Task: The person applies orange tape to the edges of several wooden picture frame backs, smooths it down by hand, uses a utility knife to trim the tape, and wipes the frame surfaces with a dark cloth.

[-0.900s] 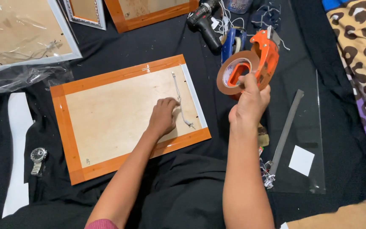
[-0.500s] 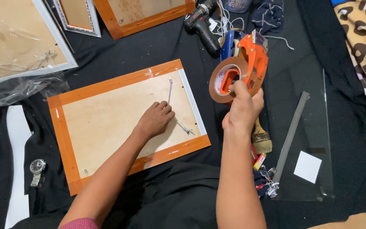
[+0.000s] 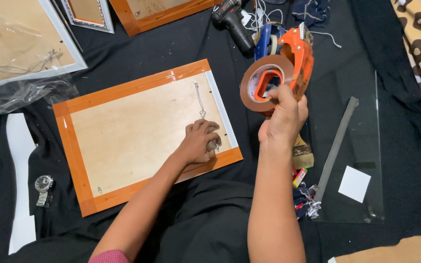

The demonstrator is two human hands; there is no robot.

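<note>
Pressing frame [image 3: 142,136] corner — left hand [image 3: 198,143] | right hand [image 3: 283,117] lifts tape dispenser [image 3: 281,73], seemingly clear

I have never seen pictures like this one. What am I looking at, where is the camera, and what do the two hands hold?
There is no machine here: a person works with two bare hands. The camera sits on the person's head and looks down, so the arms enter from the bottom. The left hand presses on the plywood back of an orange picture frame lying on black cloth. The right hand holds up an orange tape dispenser with a roll of brown tape. Around lie a cordless drill, a metal ruler, a glass sheet, a brush, a wristwatch and more frames.
</note>
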